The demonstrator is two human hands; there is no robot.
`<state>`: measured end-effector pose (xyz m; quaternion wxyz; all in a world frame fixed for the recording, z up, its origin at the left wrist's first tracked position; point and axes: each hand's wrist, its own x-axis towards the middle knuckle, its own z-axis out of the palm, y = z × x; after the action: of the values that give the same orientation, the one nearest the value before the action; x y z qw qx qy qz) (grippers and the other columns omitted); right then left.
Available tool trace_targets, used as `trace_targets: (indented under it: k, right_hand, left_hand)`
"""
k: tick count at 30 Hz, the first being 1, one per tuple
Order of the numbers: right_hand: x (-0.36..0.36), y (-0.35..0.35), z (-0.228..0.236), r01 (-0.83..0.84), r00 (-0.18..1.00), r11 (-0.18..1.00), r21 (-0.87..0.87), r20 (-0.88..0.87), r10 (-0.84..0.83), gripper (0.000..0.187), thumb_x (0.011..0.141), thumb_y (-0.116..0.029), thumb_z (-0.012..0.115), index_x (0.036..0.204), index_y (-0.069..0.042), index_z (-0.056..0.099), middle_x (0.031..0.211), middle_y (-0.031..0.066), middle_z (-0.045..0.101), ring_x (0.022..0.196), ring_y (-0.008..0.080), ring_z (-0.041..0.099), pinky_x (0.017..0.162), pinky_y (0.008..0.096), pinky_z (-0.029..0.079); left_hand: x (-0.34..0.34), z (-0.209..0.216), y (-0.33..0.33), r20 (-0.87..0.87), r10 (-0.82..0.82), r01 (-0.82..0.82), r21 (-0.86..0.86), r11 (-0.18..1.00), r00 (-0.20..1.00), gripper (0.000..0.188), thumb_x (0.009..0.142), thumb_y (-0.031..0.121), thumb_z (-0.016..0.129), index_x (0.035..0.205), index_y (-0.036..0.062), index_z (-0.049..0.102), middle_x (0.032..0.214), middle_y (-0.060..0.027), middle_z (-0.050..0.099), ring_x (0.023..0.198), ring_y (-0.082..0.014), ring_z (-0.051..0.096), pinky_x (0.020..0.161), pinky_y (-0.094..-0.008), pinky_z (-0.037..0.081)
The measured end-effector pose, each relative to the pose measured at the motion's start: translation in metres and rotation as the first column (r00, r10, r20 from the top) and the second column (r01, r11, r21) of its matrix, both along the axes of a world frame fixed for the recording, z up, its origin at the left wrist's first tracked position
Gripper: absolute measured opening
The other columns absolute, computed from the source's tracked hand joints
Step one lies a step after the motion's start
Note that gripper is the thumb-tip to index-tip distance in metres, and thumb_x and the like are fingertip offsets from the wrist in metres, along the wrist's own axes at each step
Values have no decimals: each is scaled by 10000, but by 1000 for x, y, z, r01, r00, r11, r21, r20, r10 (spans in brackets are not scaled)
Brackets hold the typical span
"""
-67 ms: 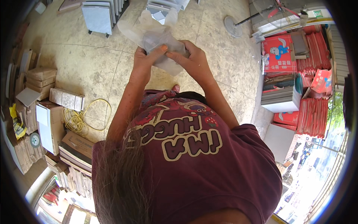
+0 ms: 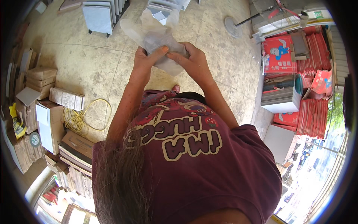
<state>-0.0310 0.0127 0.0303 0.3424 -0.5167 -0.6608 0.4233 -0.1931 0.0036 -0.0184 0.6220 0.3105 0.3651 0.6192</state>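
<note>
A thin, cloudy, translucent plastic glove [image 2: 158,39] is held out in front of me above the floor. Its puffed, finger-like ends point away from me, and its loose edge hangs below my thumbs. My left hand [image 2: 149,57] pinches it from the left, thumb on top. From the other side my right hand [image 2: 191,61] grips it too, with the thumb tip close to the left one. The other fingers of both hands are mostly hidden behind the glove and palms.
Tile display racks [image 2: 97,18] stand at the far left. Stacked cardboard boxes [image 2: 41,79] and a coiled yellow hose [image 2: 76,121] lie to the left. Red cartons [image 2: 278,56] pile up at the right, near a standing fan's round base [image 2: 233,27].
The glove's finger-like ends have shifted very slightly to the right. Both hands keep their hold in nearly the same place.
</note>
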Motion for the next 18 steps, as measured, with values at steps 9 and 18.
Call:
trace_targets:
  k: [9, 18]
  right_hand:
    - [-6, 12, -11, 125, 964, 990, -64, -230, -136, 315, 775, -226, 742, 928, 29, 639, 723, 41, 628, 651, 89, 565, 599, 235, 463]
    - [-8, 21, -21, 202, 868, 955, -218, -411, -278, 327, 801, -276, 731, 873, 32, 649, 694, 9, 589, 606, 61, 508, 551, 207, 424]
  left_hand:
    - [-8, -11, 1, 252, -148, 137, 64, 989, 956, 972, 718, 440, 755, 1406, 15, 218, 1338, -118, 410, 1221, -239, 424, 993, -382, 376]
    - [-9, -4, 4, -219, 91, -24, 292, 956, 972, 1077, 659, 215, 828, 1440, 35, 110, 1354, -197, 362, 1228, -273, 419, 937, -373, 434]
